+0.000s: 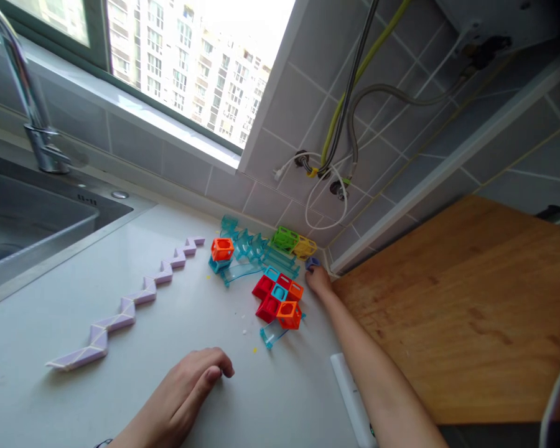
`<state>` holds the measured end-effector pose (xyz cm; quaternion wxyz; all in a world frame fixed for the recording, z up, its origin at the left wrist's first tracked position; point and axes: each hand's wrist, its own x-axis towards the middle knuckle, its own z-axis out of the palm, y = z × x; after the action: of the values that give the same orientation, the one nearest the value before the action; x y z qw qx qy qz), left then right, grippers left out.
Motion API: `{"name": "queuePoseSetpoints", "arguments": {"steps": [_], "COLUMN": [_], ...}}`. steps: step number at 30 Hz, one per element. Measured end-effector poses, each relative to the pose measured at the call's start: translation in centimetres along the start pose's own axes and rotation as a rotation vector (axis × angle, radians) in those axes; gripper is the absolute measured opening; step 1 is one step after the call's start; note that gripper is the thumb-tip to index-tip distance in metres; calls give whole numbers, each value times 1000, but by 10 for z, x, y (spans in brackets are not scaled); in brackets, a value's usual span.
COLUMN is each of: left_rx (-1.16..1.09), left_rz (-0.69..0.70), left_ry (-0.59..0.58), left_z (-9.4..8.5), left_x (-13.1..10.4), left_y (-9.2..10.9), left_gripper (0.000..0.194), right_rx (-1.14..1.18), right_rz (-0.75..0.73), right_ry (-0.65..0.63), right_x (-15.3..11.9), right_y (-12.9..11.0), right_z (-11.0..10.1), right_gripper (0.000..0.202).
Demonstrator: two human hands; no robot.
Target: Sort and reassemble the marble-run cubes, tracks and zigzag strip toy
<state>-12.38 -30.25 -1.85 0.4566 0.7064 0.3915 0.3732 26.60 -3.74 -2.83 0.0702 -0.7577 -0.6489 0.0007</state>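
At the far corner of the white counter, my right hand (318, 281) is closed on a small purple cube block (312, 263), partly hidden by the fingers. My left hand (191, 384) rests on the counter nearer to me, fingers loosely bent, thumb a little apart, holding nothing. Between the hands sits a cluster of red, orange and blue cube blocks (279, 292), with a clear blue track piece (271, 335) under its near side. Left of the cluster, an orange block (222, 249) stands on a blue one (220, 264). Green (285, 239) and yellow (304, 247) blocks lie by the wall.
Clear blue track pieces (249, 244) lie along the wall. A lilac zigzag folding snake toy (127, 310) stretches across the left. Beyond it are a sink (65, 233) and faucet (42, 134). A white bar-shaped object (352, 398) and a wooden board (452, 317) flank my right arm.
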Motion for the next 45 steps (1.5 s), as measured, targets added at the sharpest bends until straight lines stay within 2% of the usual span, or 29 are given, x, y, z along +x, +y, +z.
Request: {"name": "queuePoseSetpoints", "arguments": {"steps": [9, 14, 22, 27, 31, 36, 41, 45], "left_rx": [60, 75, 65, 61, 65, 57, 62, 75], "left_rz": [45, 53, 35, 25, 14, 27, 40, 47], "left_ry": [11, 2, -67, -63, -68, -78, -77, -71], "left_z": [0, -1, 0, 1, 0, 0, 0, 1], "left_x": [3, 3, 4, 4, 4, 5, 5, 5], "left_y": [5, 6, -1, 2, 4, 4, 4, 3], "left_gripper": [47, 46, 45, 42, 43, 43, 44, 44], "right_rx": [-6, -12, -59, -91, -97, -67, 0, 39], "right_rz": [-57, -88, -208, -198, -172, -93, -33, -35], "right_ry": [110, 194, 28, -21, -19, 60, 169, 187], "right_x": [-11, -3, 26, 35, 39, 44, 38, 34], "right_y": [2, 3, 11, 15, 15, 11, 8, 9], "right_z": [7, 2, -7, -11, -14, -11, 2, 8], "right_gripper": [35, 49, 51, 63, 56, 44, 51, 51]}}
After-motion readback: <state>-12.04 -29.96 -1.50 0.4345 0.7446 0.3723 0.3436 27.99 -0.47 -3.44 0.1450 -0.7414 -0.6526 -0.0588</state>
